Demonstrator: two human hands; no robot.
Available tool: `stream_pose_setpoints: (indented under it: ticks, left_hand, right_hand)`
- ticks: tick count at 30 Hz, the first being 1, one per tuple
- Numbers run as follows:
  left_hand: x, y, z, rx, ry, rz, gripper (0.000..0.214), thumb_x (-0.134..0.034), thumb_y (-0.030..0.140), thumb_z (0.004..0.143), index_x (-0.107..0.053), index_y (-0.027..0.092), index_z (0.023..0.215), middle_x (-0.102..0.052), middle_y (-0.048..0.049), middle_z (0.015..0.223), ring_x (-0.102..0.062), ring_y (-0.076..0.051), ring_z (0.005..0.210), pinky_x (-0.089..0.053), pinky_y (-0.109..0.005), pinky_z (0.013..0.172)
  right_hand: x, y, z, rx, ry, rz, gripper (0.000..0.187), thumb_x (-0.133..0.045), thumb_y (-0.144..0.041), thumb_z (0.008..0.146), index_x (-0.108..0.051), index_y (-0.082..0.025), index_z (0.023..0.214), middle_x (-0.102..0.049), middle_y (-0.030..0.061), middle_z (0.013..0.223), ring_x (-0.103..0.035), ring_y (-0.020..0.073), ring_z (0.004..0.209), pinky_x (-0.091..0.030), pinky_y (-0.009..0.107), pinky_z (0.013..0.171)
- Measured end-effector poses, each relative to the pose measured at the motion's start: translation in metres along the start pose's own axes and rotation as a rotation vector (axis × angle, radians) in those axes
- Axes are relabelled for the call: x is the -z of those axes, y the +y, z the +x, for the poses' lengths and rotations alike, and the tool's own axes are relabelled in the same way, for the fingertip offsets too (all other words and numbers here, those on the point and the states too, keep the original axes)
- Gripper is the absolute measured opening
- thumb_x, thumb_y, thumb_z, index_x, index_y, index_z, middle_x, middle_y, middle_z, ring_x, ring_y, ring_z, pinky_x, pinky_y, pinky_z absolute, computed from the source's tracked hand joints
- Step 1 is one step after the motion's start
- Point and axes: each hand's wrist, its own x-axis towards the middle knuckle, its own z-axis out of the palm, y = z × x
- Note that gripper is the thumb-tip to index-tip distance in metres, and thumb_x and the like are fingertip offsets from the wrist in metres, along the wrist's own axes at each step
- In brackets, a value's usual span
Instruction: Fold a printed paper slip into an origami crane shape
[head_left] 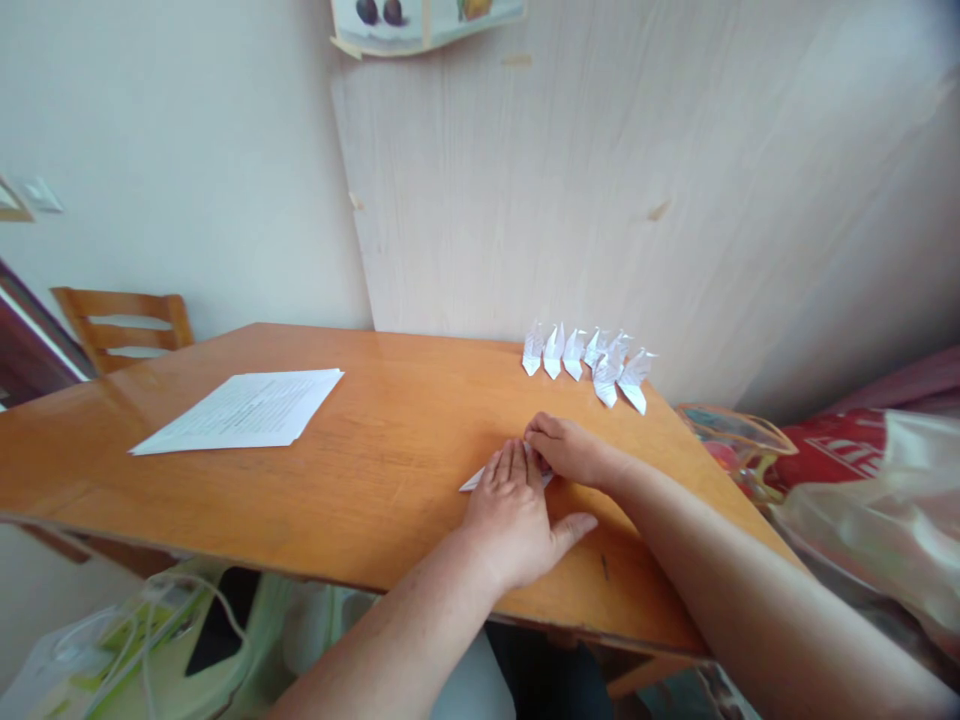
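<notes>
A small folded piece of white paper [472,483] lies on the wooden table, mostly covered by my hands; a pointed end sticks out at the left. My left hand [511,510] rests flat on top of it, fingers stretched forward and thumb out to the right. Just beyond, my right hand [568,450] is curled with its fingertips pinched at the paper's far right side, against my left fingers. What exactly those fingertips grip is partly hidden. Toward the back right stand several folded paper cranes [574,354], white with faint print.
A stack of printed sheets [240,410] lies on the left of the table [390,420]. The wall rises directly behind the table. A wooden chair [124,318] stands at the far left. Bags [862,510] sit beyond the right edge, and a cable [217,590] hangs below the front edge.
</notes>
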Motion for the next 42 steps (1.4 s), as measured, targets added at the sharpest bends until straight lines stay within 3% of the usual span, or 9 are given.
stream_pose_setpoints:
  ticks: [16, 23, 28, 33, 42]
  left_hand:
    - [0.006, -0.012, -0.01, -0.031, -0.033, -0.068, 0.116, -0.023, 0.09, 0.078, -0.02, 0.005, 0.156, -0.018, -0.021, 0.163, -0.014, -0.036, 0.152, -0.014, -0.049, 0.124]
    - [0.014, -0.021, -0.018, -0.072, -0.112, -0.061, 0.119, -0.025, 0.09, 0.078, -0.01, 0.004, 0.158, -0.009, -0.0211, 0.164, -0.006, -0.035, 0.153, -0.012, -0.049, 0.123]
    - [0.023, -0.033, -0.033, -0.061, -0.173, -0.044, 0.12, -0.023, 0.09, 0.079, -0.013, 0.001, 0.158, -0.007, -0.0219, 0.164, -0.004, -0.034, 0.153, -0.01, -0.046, 0.124]
    - [0.032, -0.045, -0.05, -0.09, -0.149, 0.005, 0.109, -0.022, 0.086, 0.084, -0.012, 0.008, 0.159, -0.008, -0.0173, 0.164, -0.003, -0.032, 0.153, -0.001, -0.056, 0.122]
    - [0.049, -0.062, -0.071, -0.074, -0.143, 0.028, 0.098, -0.033, 0.083, 0.084, -0.024, 0.019, 0.158, -0.019, -0.0147, 0.163, -0.016, -0.035, 0.151, -0.003, -0.065, 0.119]
  right_hand:
    - [0.001, 0.002, -0.001, 0.014, -0.018, -0.041, 0.012, -0.045, -0.022, 0.092, -0.054, -0.019, 0.086, -0.063, 0.0016, 0.068, -0.058, 0.0153, 0.064, -0.04, 0.025, 0.058]
    - [0.004, -0.003, -0.006, 0.021, -0.015, -0.089, 0.013, -0.044, -0.021, 0.093, -0.054, -0.018, 0.085, -0.065, 0.0028, 0.073, -0.058, 0.0157, 0.067, -0.041, 0.025, 0.06]
    - [0.006, -0.007, -0.008, 0.002, -0.007, -0.112, 0.013, -0.045, -0.018, 0.09, -0.055, -0.018, 0.083, -0.064, 0.0032, 0.075, -0.057, 0.0153, 0.067, -0.04, 0.024, 0.059]
    - [0.007, -0.014, -0.01, -0.028, -0.008, -0.108, 0.014, -0.045, -0.019, 0.09, -0.057, -0.018, 0.084, -0.064, 0.0036, 0.077, -0.056, 0.0152, 0.066, -0.039, 0.024, 0.057]
    - [0.007, -0.01, -0.01, -0.016, -0.013, -0.107, 0.014, -0.046, -0.023, 0.092, -0.056, -0.019, 0.083, -0.065, 0.0036, 0.078, -0.057, 0.0154, 0.067, -0.04, 0.025, 0.058]
